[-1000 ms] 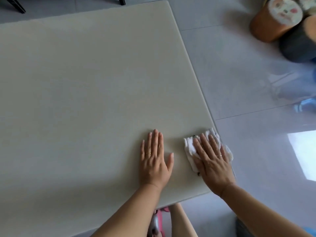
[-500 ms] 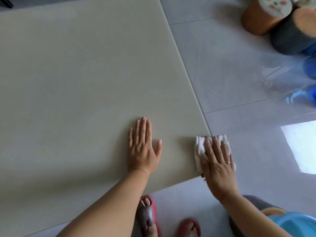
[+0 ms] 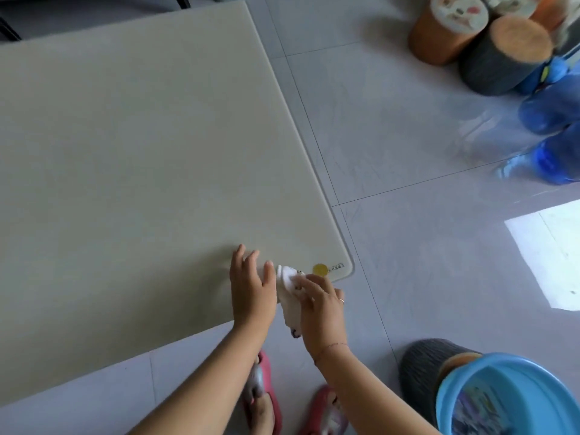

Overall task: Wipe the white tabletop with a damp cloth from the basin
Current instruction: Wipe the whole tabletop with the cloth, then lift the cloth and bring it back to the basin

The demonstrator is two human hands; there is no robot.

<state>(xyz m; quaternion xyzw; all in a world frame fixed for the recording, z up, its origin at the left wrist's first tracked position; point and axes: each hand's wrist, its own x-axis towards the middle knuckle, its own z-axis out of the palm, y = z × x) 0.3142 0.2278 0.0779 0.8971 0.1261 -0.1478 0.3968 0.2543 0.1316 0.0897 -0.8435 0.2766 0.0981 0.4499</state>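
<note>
The white tabletop fills the left of the head view. A white cloth hangs over its near edge close to the right corner. My right hand is shut on the cloth and holds it at the edge. My left hand rests on the tabletop just left of the cloth, fingers apart, its thumb touching the cloth. The blue basin stands at the bottom right on a grey stool.
A yellow round sticker marks the table's near right corner. Orange and grey round stools and blue bottles stand on the tiled floor at the far right. My feet in pink slippers are below the table edge.
My right hand has drawn the cloth left and back to the table's near edge, uncovering the corner sticker. My left hand has closed in beside the cloth. The basin has come further into view.
</note>
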